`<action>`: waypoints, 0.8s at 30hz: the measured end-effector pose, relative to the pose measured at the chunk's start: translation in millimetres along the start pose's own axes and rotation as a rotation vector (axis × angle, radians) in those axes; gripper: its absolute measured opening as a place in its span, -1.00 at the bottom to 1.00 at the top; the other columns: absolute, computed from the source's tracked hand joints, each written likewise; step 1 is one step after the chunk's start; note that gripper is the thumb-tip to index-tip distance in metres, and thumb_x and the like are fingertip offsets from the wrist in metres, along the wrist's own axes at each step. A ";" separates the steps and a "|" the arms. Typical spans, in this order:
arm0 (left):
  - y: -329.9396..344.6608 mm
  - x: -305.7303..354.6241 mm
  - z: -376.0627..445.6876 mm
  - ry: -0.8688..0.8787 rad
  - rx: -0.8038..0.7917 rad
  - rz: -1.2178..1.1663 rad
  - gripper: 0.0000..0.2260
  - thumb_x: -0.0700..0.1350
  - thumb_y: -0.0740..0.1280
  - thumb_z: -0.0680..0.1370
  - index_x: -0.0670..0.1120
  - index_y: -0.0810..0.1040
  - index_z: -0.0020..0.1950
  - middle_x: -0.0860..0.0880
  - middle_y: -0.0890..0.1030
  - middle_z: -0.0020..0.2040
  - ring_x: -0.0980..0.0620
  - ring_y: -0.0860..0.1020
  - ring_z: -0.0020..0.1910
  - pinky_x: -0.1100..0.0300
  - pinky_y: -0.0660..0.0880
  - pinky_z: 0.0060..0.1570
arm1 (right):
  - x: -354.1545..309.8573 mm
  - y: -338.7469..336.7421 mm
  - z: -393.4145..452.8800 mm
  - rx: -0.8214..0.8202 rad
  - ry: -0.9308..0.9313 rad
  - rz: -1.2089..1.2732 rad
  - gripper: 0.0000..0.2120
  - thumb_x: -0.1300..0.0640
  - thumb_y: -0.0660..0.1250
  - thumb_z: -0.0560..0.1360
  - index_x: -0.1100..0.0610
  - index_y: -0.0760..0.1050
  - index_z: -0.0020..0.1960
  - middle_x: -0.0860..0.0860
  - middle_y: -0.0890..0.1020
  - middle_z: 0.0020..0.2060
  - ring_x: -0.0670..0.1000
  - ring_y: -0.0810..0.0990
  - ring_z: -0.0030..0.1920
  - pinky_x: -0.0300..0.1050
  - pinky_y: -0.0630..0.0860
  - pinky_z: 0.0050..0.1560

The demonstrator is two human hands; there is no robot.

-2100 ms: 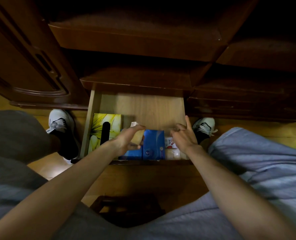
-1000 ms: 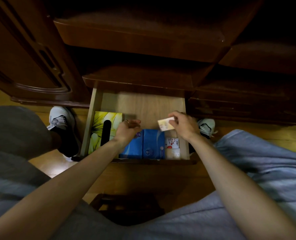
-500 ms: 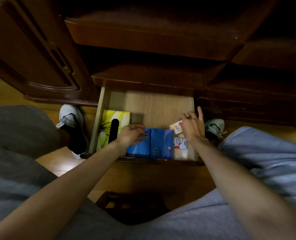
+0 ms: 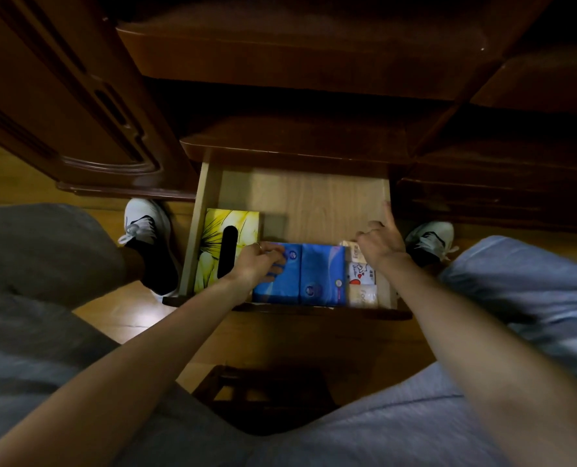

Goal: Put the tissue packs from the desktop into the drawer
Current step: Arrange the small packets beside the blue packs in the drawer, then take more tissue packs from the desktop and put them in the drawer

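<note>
An open wooden drawer (image 4: 300, 200) sits pulled out below the dark desk. Inside lie a yellow tissue box (image 4: 228, 244) at the left, two blue tissue packs (image 4: 321, 273) side by side in the middle, and small white and beige packs (image 4: 361, 279) stacked along the right wall. My left hand (image 4: 258, 262) rests on the left blue pack, fingers curled over its top edge. My right hand (image 4: 380, 242) presses a small beige pack (image 4: 349, 247) down at the back of the right row, index finger pointing up along the drawer wall.
Dark wooden desk front and upper drawers (image 4: 314, 72) overhang the open drawer. A cabinet door (image 4: 78, 106) stands at the left. My knees in grey trousers flank the drawer, white shoes (image 4: 145, 220) on the wooden floor. A dark stool (image 4: 263, 396) sits between my legs.
My right hand carried a small beige pack from above the drawer down into the right-hand row. My left hand stayed on the left blue pack.
</note>
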State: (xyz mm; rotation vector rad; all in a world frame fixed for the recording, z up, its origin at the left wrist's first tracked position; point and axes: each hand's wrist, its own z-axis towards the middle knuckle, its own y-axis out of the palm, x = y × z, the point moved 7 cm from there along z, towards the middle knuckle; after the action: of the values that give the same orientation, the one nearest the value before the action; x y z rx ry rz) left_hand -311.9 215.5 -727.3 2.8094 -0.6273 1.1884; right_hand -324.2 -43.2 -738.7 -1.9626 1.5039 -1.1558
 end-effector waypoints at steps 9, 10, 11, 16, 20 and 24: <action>19.3 -6.4 -1.6 0.454 -0.182 0.957 -0.51 0.02 0.33 0.61 -0.06 0.38 0.52 -0.08 0.37 0.48 -0.09 0.31 0.47 -0.01 0.35 0.40 | -26.5 9.1 0.1 0.005 -0.057 -0.054 -0.59 0.05 0.26 0.55 0.06 0.46 0.39 0.01 0.67 0.08 0.11 0.51 0.34 0.36 -0.43 0.49; 19.6 -6.6 -1.9 0.476 -0.191 1.011 -0.50 0.03 0.32 0.61 -0.06 0.36 0.52 -0.06 0.34 0.50 -0.08 0.27 0.49 -0.02 0.33 0.42 | -27.2 9.6 1.4 -0.012 -0.056 -0.060 -0.60 0.07 0.25 0.55 0.07 0.45 0.38 0.00 0.68 0.04 0.10 0.54 0.31 0.35 -0.47 0.46; 19.8 -6.9 -2.1 0.497 -0.206 1.061 -0.50 0.03 0.32 0.61 -0.06 0.36 0.52 -0.05 0.32 0.51 -0.07 0.25 0.50 -0.02 0.32 0.43 | -27.1 9.8 2.1 -0.027 -0.060 -0.061 -0.60 0.08 0.24 0.56 0.08 0.43 0.39 0.00 0.68 0.04 0.09 0.56 0.28 0.34 -0.48 0.45; 24.5 -14.5 -6.3 0.566 -0.271 1.315 -0.48 0.03 0.24 0.63 -0.13 0.29 0.56 -0.07 0.26 0.51 -0.10 0.22 0.50 0.01 0.32 0.41 | -23.6 6.8 0.2 -0.104 -0.051 -0.029 -0.50 0.03 0.25 0.56 -0.01 0.35 0.49 0.02 0.58 0.33 0.09 0.39 0.47 0.32 -0.39 0.52; 26.4 -4.0 -11.0 0.494 -0.311 1.361 -0.55 0.00 0.16 0.67 -0.13 0.31 0.54 -0.13 0.25 0.52 -0.16 0.23 0.49 -0.05 0.29 0.42 | -14.7 -27.7 -21.0 -0.023 -0.001 -0.023 -0.25 -0.11 0.41 0.47 0.04 0.24 0.58 0.05 0.35 0.53 0.12 0.15 0.58 0.29 -0.17 0.56; 12.0 57.3 -20.7 0.461 -0.251 1.135 -0.66 -0.07 0.22 0.67 -0.16 0.47 0.41 -0.20 0.52 0.36 -0.19 0.48 0.33 0.01 0.43 0.26 | -1.8 -86.9 -46.7 0.009 -0.053 0.276 -0.43 0.10 0.28 0.60 0.06 0.24 0.58 0.10 0.37 0.52 0.15 0.31 0.51 0.12 0.21 0.48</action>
State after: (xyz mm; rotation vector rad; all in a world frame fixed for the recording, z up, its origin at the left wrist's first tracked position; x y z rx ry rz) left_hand -294.4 187.9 -674.4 1.7449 -2.2100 1.5744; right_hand -310.7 -5.0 -648.7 -1.6988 1.6740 -0.9832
